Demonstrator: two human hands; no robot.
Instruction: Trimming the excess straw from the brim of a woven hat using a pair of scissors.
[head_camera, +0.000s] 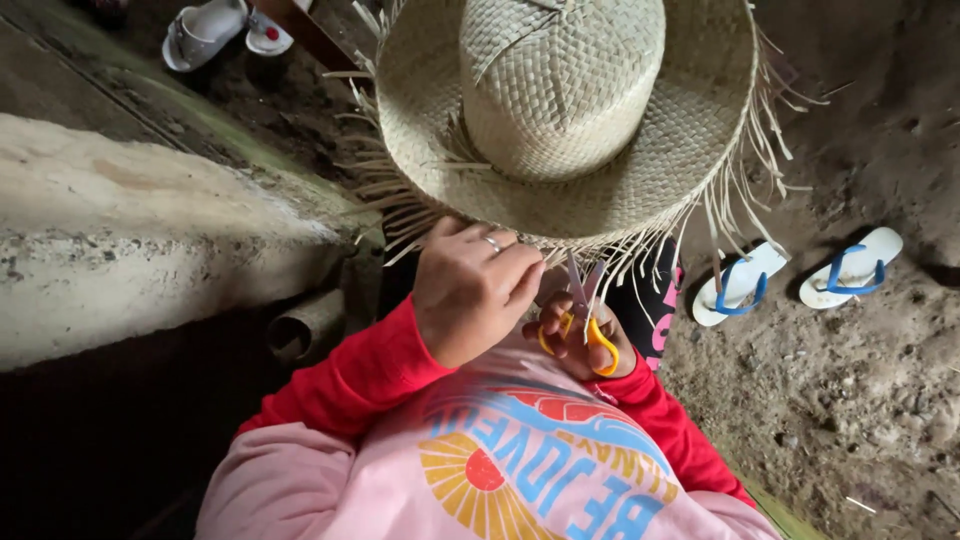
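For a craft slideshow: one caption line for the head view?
Left hand grips a woven straw hat at its fringed brim while the right hand works yellow-handled scissors.

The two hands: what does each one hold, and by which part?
The left hand grips the straw hat at its fringed brim edge. The right hand holds the scissors by their yellow handle loops.

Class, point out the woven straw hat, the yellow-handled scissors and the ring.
Woven straw hat (560, 85), head view, on the crown.
Yellow-handled scissors (603, 348), head view, on the handle loop.
Silver ring (492, 241), head view, on the band.
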